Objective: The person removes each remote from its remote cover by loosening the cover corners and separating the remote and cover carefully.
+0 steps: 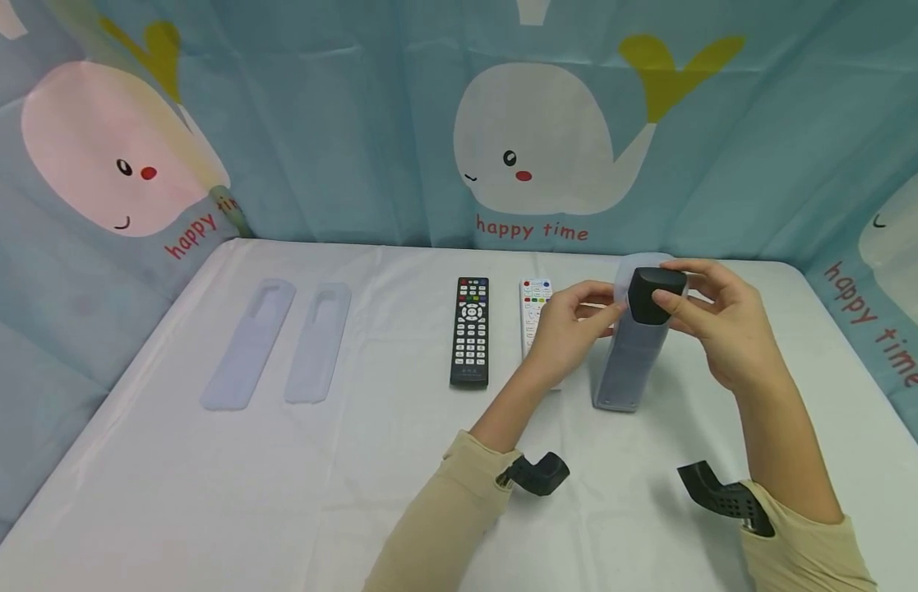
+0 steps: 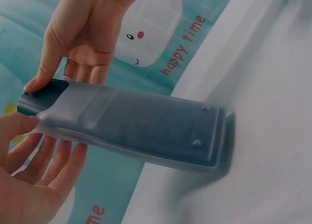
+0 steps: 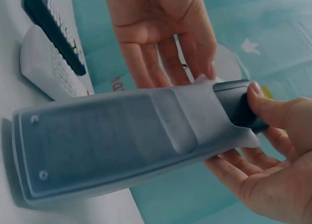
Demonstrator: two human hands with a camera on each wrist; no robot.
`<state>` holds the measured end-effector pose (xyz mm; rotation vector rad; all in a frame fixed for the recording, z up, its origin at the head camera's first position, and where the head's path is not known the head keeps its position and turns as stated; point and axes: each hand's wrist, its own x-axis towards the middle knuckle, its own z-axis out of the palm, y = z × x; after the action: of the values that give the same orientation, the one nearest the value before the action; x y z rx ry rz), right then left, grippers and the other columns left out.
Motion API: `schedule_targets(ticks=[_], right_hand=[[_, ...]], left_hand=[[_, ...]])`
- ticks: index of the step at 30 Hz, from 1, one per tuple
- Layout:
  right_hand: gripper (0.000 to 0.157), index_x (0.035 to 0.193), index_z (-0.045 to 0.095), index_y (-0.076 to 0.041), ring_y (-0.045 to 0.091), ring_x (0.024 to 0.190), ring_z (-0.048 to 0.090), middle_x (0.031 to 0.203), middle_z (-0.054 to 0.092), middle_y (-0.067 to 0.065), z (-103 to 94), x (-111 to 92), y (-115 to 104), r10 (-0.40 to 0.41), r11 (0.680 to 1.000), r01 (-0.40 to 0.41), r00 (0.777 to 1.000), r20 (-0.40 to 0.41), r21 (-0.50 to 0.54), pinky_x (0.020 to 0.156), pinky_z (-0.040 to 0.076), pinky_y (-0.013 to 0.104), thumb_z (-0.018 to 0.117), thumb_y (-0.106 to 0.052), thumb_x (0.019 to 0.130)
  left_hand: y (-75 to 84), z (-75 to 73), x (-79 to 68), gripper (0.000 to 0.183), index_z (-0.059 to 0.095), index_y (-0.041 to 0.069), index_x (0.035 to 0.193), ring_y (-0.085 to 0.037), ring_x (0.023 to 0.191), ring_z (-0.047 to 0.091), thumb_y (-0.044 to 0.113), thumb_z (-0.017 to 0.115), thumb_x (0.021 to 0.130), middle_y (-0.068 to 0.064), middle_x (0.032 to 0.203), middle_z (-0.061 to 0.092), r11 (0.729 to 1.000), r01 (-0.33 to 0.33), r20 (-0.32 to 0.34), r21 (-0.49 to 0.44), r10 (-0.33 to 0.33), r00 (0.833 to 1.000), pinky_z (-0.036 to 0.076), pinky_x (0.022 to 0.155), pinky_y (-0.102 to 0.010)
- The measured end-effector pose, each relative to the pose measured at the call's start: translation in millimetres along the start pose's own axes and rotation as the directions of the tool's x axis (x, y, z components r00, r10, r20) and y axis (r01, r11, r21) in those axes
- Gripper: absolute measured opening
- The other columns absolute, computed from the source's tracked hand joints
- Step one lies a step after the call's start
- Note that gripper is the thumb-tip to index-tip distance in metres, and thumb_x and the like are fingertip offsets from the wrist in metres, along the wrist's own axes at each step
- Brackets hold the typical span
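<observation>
A black remote control (image 1: pixel 654 298) sits mostly inside a translucent silicone remote cover (image 1: pixel 625 374), its bare end sticking out at the top. The cover stands tilted, its lower end on the table. My left hand (image 1: pixel 573 329) pinches the cover's open edge on the left. My right hand (image 1: pixel 728 329) holds the remote's bare end, thumb on its back and fingers behind. In the right wrist view, the cover's back (image 3: pixel 107 141) shows two small bumps near the bottom. The remote's button side faces away from me.
Another black remote (image 1: pixel 470 333) lies buttons up on the white table (image 1: pixel 399 493). Beside it a white remote (image 1: pixel 534 304) is partly behind my left hand. Two more translucent covers (image 1: pixel 250 345) lie at the left. A whale-print curtain (image 1: pixel 340 148) hangs behind the table.
</observation>
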<state>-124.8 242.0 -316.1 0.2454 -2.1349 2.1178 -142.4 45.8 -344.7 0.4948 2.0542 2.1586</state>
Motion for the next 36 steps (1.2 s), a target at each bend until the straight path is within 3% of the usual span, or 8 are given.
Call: schedule_targets(ticks=[6,15,26,36], right_hand=[[0.029,0.121,0.071,-0.015,0.0,0.092,0.075,0.123,0.058,-0.003,-1.4,1,-3,0.061,0.998,-0.059,0.993,-0.104,0.02,0.071,0.061,0.017,0.075,0.0,0.096],[0.03,0.121,0.068,-0.013,0.004,0.095,0.071,0.12,0.059,-0.001,-1.9,3,-5,0.163,0.983,-0.137,0.958,-0.234,0.124,0.066,0.062,0.021,0.079,-0.006,0.094],[0.035,0.123,0.063,-0.013,0.008,0.096,0.069,0.107,0.07,-0.002,-5.0,4,-6,0.217,0.964,-0.163,0.939,-0.268,0.211,0.062,0.063,0.024,0.081,-0.011,0.093],[0.032,0.12,0.061,-0.009,0.01,0.085,0.077,0.103,0.072,0.001,-6.8,4,-6,0.2,0.94,-0.109,0.944,-0.264,0.323,0.06,0.064,0.028,0.079,-0.007,0.094]], left_hand=[[-3.6,2.3,-3.2,0.032,0.069,0.002,0.133,-0.012,0.098,0.072,0.01,0.071,0.102,-0.012,0.123,0.072,0.997,0.03,0.013,0.069,-0.031,0.999,0.061,0.08,-0.02],[-6.1,3.0,-8.1,0.034,0.071,0.008,0.133,-0.011,0.095,0.072,0.017,0.075,0.1,-0.006,0.117,0.074,0.985,0.057,0.013,0.162,-0.059,0.998,0.057,0.081,-0.016],[-12.3,-6.5,-13.0,0.031,0.074,0.009,0.128,-0.004,0.085,0.067,0.02,0.077,0.099,-0.004,0.112,0.073,0.974,0.08,0.041,0.212,-0.091,0.995,0.055,0.076,-0.016],[-15.9,-19.0,-22.3,0.034,0.073,0.01,0.13,-0.007,0.094,0.067,0.024,0.077,0.098,-0.007,0.118,0.074,0.96,0.105,0.083,0.259,-0.13,0.988,0.055,0.082,-0.019]])
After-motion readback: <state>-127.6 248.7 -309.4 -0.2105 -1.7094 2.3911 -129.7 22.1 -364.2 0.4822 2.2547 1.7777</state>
